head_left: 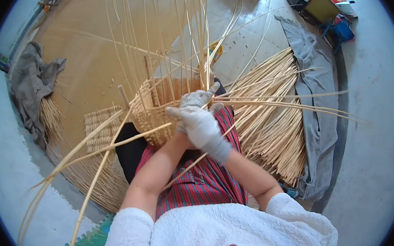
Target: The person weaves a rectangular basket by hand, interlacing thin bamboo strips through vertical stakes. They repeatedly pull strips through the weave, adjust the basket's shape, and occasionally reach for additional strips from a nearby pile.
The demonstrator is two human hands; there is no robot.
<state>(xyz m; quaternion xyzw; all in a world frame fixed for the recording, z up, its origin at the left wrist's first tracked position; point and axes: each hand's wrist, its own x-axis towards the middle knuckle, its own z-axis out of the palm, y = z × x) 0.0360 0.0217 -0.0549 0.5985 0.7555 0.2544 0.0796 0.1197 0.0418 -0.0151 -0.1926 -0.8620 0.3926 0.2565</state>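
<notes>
At the far left we see a crumpled grey cloth (34,82) over some thin canes, and, nearer the middle, a flat woven panel (102,130) on the floor. Pale rods (101,165) sweep from the near left toward our hands. The half-woven basket (153,128) sits at the centre, on our red striped lap cloth (206,184), with tall stakes (178,36) rising on its far side. Our gloved hands cross at its near right edge: the left hand (198,98) reaches rightward beneath the stakes, the right hand (202,126) over its wrist, pointing left. We cannot tell whether either clenches a rod. To the right lies a broad cane bundle (271,131), then a grey sheet (316,99).
</notes>
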